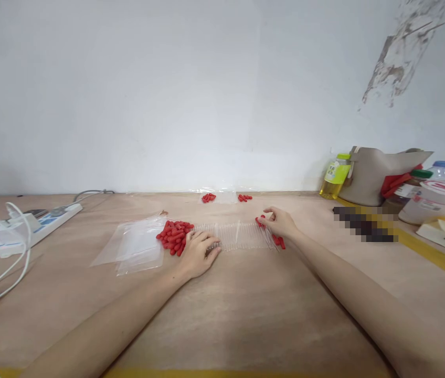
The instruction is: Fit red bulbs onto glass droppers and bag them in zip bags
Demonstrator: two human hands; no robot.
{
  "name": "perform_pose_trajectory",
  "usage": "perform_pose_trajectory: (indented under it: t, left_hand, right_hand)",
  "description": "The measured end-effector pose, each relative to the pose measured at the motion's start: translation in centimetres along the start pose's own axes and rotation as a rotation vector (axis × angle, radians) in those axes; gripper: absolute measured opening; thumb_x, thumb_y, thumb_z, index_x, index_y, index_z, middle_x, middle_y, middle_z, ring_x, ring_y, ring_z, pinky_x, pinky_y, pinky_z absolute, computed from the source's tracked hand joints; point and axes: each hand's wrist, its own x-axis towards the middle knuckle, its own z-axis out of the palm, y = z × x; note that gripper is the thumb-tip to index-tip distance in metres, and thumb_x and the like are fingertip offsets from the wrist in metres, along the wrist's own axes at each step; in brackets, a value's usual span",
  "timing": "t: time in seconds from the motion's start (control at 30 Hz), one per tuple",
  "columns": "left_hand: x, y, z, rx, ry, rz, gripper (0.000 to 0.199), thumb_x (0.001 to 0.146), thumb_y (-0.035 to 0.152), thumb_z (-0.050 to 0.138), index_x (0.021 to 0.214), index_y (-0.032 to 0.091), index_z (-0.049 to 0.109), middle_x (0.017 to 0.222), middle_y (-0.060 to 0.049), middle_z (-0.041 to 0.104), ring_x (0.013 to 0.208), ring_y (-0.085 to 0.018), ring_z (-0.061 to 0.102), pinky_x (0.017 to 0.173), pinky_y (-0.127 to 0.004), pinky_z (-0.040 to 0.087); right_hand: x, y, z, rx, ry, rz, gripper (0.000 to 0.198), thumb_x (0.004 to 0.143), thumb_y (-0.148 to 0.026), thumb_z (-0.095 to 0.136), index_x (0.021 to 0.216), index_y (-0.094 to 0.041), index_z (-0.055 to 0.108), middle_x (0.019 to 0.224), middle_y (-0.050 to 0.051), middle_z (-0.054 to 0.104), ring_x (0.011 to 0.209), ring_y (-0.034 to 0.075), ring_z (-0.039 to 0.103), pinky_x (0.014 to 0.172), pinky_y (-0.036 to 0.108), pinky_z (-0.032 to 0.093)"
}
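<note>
A row of thin clear tubes (228,236) lies side by side on the wooden table, with one tube lying across the others. My left hand (195,254) rests over the row's left end, fingers stretched and lightly bent, beside a heap of small red rubber bulbs (175,236). At the right end is my right hand (281,223), its thumb and index finger apart. Close by its fingertips are red-bulbed tubes (261,220). More red bulbs (278,241) show just below this hand, at the ends of tubes partly hidden by it.
Clear plastic bags (136,247) lie left of the heap. Bags holding red bulbs (209,198) lie by the wall. A power strip (45,228) with white cables is far left. At right stand a yellow-green bottle (335,178), a grey bag (368,176) and a tub (423,205).
</note>
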Motion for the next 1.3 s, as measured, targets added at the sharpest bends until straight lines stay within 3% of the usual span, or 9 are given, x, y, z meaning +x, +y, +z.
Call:
perform_pose_trajectory:
  t: [0.17,0.3,0.43,0.57,0.7,0.93,1.07,1.17,1.3]
  left_hand:
    - [0.6,0.2,0.0,0.037,0.044,-0.049,0.01,0.08,0.027,0.052,0.085,0.022,0.059,0.09,-0.002,0.061,0.09,-0.02,0.05,0.082,-0.039,0.028]
    - [2.8,1.1,0.8,0.115,0.074,-0.131,0.012,0.08,0.029,0.051,0.075,0.02,0.056,0.084,-0.003,0.059,0.088,-0.022,0.049,0.076,-0.039,0.029]
    - [6.1,2.2,2.5,0.186,-0.009,-0.262,0.02,0.075,0.038,0.054,0.073,0.019,0.057,0.085,-0.007,0.059,0.09,-0.026,0.048,0.076,-0.041,0.029]
    - [8.6,2.8,4.3,0.232,-0.122,-0.374,0.036,0.072,0.05,0.05,0.073,0.016,0.062,0.091,-0.014,0.059,0.095,-0.031,0.046,0.08,-0.044,0.027]
    - [9.6,2.7,5.2,0.252,-0.157,-0.414,0.037,0.07,0.049,0.052,0.07,0.014,0.064,0.09,-0.017,0.059,0.094,-0.033,0.047,0.079,-0.044,0.028]
    - [10.0,3.1,5.5,0.278,-0.2,-0.446,0.025,0.072,0.032,0.051,0.076,0.011,0.066,0.091,-0.019,0.061,0.093,-0.032,0.048,0.077,-0.043,0.029]
    - [10.0,3.7,5.0,0.247,-0.201,-0.431,0.024,0.075,0.03,0.05,0.076,0.011,0.063,0.092,-0.02,0.06,0.093,-0.033,0.049,0.074,-0.043,0.031]
    - [9.3,3.5,3.6,0.195,-0.174,-0.351,0.024,0.082,0.03,0.043,0.081,0.013,0.059,0.092,-0.017,0.061,0.092,-0.031,0.049,0.073,-0.041,0.031]
    - [6.5,1.6,0.8,0.126,-0.146,-0.187,0.014,0.086,0.025,0.041,0.085,0.018,0.053,0.081,-0.003,0.063,0.081,-0.019,0.054,0.081,-0.037,0.028]
  right_hand:
    - [-0.7,0.9,-1.9,-0.088,0.022,0.136,0.025,0.069,-0.039,0.056,0.077,-0.016,0.058,0.068,0.002,0.061,0.062,0.013,0.054,0.052,0.021,0.034]
    - [-1.7,1.6,-3.7,-0.042,-0.238,0.232,0.022,0.06,-0.038,0.064,0.06,-0.016,0.058,0.056,0.0,0.057,0.051,0.01,0.048,0.045,0.021,0.031]
    - [-2.5,1.2,-4.4,0.142,-0.449,0.326,0.025,0.055,-0.038,0.068,0.053,-0.015,0.059,0.046,-0.001,0.052,0.041,0.006,0.039,0.038,0.019,0.025]
    - [-2.6,0.5,-4.4,0.224,-0.504,0.351,0.026,0.055,-0.039,0.07,0.052,-0.014,0.06,0.047,0.001,0.054,0.039,0.005,0.035,0.035,0.018,0.023]
    - [-2.3,0.8,-4.4,0.23,-0.516,0.369,0.029,0.055,-0.038,0.071,0.048,-0.014,0.058,0.04,-0.002,0.046,0.036,0.004,0.03,0.034,0.018,0.019]
    - [-2.0,1.3,-4.7,0.238,-0.462,0.417,0.024,0.062,-0.032,0.066,0.049,-0.013,0.06,0.043,0.0,0.051,0.037,0.005,0.037,0.034,0.018,0.025]
    - [-1.9,1.5,-4.7,0.421,-0.306,0.411,0.02,0.067,-0.026,0.062,0.052,-0.012,0.06,0.043,0.001,0.053,0.037,0.005,0.039,0.035,0.017,0.03]
    - [-1.5,1.4,-4.5,0.524,-0.174,0.4,0.012,0.073,-0.021,0.055,0.066,-0.013,0.06,0.05,0.001,0.057,0.04,0.006,0.044,0.04,0.018,0.039]
    - [-1.5,0.0,-4.0,0.671,-0.073,0.34,0.005,0.076,-0.019,0.053,0.076,-0.015,0.057,0.072,0.005,0.063,0.058,0.008,0.057,0.061,0.02,0.05]
